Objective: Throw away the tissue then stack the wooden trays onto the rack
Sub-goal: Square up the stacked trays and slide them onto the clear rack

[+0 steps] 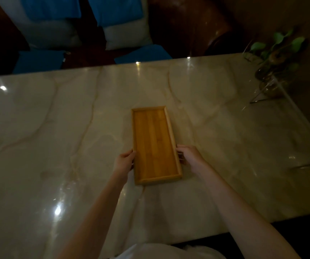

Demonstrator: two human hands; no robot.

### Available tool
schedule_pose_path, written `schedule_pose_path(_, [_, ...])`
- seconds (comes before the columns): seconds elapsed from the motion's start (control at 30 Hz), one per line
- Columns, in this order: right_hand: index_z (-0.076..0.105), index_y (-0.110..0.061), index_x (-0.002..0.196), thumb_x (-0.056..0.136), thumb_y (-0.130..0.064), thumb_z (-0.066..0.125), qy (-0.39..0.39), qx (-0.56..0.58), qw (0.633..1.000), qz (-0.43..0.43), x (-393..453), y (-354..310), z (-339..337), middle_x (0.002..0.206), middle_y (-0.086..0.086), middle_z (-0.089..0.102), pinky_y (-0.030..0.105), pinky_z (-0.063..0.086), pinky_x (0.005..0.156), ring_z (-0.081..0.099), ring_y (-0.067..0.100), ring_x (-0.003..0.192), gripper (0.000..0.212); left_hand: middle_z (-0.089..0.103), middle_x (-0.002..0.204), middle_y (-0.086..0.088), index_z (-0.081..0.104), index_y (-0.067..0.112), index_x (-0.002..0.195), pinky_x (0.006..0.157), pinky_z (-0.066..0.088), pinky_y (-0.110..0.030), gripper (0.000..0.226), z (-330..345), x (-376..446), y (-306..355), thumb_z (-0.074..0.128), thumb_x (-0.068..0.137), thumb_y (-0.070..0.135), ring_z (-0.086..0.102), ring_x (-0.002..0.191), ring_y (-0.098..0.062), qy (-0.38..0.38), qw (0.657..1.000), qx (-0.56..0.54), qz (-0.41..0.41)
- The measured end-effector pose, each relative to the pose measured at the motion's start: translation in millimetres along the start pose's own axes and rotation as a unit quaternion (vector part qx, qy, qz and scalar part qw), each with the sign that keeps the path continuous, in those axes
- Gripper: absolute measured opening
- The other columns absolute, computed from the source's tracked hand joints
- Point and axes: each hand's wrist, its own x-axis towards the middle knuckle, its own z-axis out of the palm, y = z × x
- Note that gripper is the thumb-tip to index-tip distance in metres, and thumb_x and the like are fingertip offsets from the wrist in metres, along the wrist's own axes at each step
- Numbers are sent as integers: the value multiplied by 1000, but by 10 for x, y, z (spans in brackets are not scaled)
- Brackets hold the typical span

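**Both hands on the tray at mid-surface**

A long wooden tray (155, 143) lies flat at the middle of the surface (56, 128), its long axis running from 6 toward 12 o'clock, leaning slightly to 11. It is empty, with a low raised rim all round.

The left hand (124, 161) is at the tray's 9 o'clock edge, near the close end, fingers curled against the rim. The right hand (187, 156) is at the 3 o'clock edge, opposite, fingers bent onto that rim. Both hands close on the tray from the sides; whether it is lifted off the surface cannot be told.

The surface is glossy pale marble with tan veins and bright light spots. At 2 o'clock, near the far corner, stands a plant (277, 47) in a glass vase, blurred. Beyond the far edge, from 11 to 12 o'clock, are blue and white cushions (118, 21) on dark seats. At 6 o'clock a bit of white clothing shows.
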Motion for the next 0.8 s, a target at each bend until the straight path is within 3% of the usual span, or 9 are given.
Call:
schedule_pose_path(0.07, [67, -15, 70, 87, -5, 47, -21, 5, 1000, -3, -21, -31, -32, 61, 2, 65, 26, 44, 55, 57, 19, 65, 29, 58, 117, -12, 49, 2, 129, 90, 45, -39, 39, 10, -30, 50, 47, 94, 17, 54, 114, -31, 0, 1000, -1, 4])
schedule_pose_path(0.17, [64, -17, 72, 90, -4, 44, -55, 0, 998, -34, -87, -140, -126, 70, 4, 61, 25, 43, 53, 56, 15, 64, 30, 61, 102, -11, 50, -2, 126, 84, 48, -37, 36, 99, -118, 136, 47, 93, 14, 54, 101, -26, 8, 1000, -5, 24])
schedule_pose_path(0.33, [66, -19, 69, 92, -6, 44, -71, -26, 992, -106, -204, -488, -519, 70, 2, 62, 26, 43, 58, 58, 14, 66, 34, 61, 114, -18, 54, -3, 122, 89, 49, -37, 36, 418, -305, 348, 51, 92, 16, 57, 98, -25, 23, 998, -5, 54])
schedule_pose_path(0.4, [69, -13, 81, 92, -6, 43, -83, -29, 988, -126, -248, -641, -750, 70, 2, 62, 26, 45, 60, 58, 14, 66, 29, 62, 117, -19, 54, -3, 121, 87, 50, -37, 37, 634, -412, 480, 53, 91, 18, 59, 98, -24, 28, 997, -15, 72])
schedule_pose_path(0.53, [68, -14, 77, 93, -6, 43, -82, -30, 983, -164, -338, -967, -1282, 72, 3, 63, 27, 47, 63, 58, 14, 69, 31, 61, 110, -13, 55, -3, 120, 88, 50, -37, 38, 1156, -679, 788, 56, 89, 18, 60, 101, -26, 55, 992, -24, 115])
schedule_pose_path(0.63, [67, -7, 85, 94, -7, 41, -86, -36, 978, -187, -413, -1160, -1744, 72, 5, 61, 26, 48, 63, 58, 15, 68, 28, 60, 106, -11, 56, -2, 119, 82, 49, -35, 37, 1584, -883, 971, 57, 88, 18, 58, 94, -22, 54, 988, -32, 140])
schedule_pose_path(0.8, [64, -19, 82, 95, -10, 40, -42, -38, 974, -220, -569, -1365, -2559, 76, 1, 62, 26, 48, 67, 59, 11, 73, 29, 62, 106, -11, 60, 4, 108, 85, 50, -39, 24, 2327, -1200, 1160, 58, 88, 17, 59, 95, -24, 19, 983, -52, 177])
